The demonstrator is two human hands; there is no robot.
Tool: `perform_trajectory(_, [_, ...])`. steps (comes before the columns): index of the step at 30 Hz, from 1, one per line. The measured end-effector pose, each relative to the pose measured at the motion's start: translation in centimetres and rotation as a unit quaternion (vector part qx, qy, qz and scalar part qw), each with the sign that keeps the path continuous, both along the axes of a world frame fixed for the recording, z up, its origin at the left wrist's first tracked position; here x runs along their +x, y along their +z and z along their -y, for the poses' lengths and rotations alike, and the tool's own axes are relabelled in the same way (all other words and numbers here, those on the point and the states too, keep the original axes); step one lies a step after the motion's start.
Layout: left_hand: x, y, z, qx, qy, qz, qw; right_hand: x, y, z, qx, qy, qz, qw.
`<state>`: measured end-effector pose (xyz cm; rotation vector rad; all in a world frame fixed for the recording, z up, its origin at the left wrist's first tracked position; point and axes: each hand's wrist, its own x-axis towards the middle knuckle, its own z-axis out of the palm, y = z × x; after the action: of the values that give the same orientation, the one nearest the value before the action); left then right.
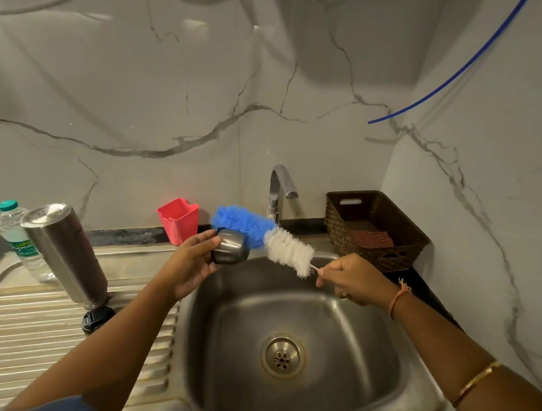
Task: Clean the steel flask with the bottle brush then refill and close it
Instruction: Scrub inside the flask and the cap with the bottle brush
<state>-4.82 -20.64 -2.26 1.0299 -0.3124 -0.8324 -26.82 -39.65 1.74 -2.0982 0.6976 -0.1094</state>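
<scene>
- Count, near to far: one sink basin [365, 344] with one drain [282, 357], one black lid [97, 319], one steel flask [62, 252], two hands, one steel cup [230, 247], one bottle brush [279, 242], one plastic bottle [14, 235], one red holder [178, 220], one tap [279, 189], one basket [376, 227].
- Left of the sink basin, on the ribbed drainboard [22, 331]: black lid, touching the foot of the steel flask; steel flask standing, steel end uppermost.
- Above the sink basin's left rim: left hand [192, 264], fingers curled round the steel cup, thumb on its side.
- Above the sink basin's far rim: right hand [351, 279], narrow pinch on the wire handle of the bottle brush.
- Bottle brush slanted up to the left; white bristles nearer the right hand, blue bristles touching the steel cup and partly hidden behind it.
- Behind the steel flask, further left of the sink basin: plastic bottle with a teal cap, partly covered by the flask.
- Beyond the sink basin's far left corner: red holder against the wall.
- Behind the sink basin: tap, base hidden by the blue bristles.
- Right of the tap, beyond the sink basin's right corner: brown basket holding a red checked cloth [371, 238].
- High above the basket: one blue tube [455, 74], loose end hanging free.
</scene>
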Motion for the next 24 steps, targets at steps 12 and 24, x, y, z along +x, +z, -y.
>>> perform_trajectory(12, [-0.5,-0.9,3.0,-0.187,0.195,-0.316,0.909,1.5,-5.3,-5.8,0.053,-0.047,0.088,0.994])
perform_trajectory(24, [-3.1,-0.9,3.2,-0.040,0.158,-0.201,0.966,2.0,-8.6,-7.0,-0.248,-0.035,0.193,0.949])
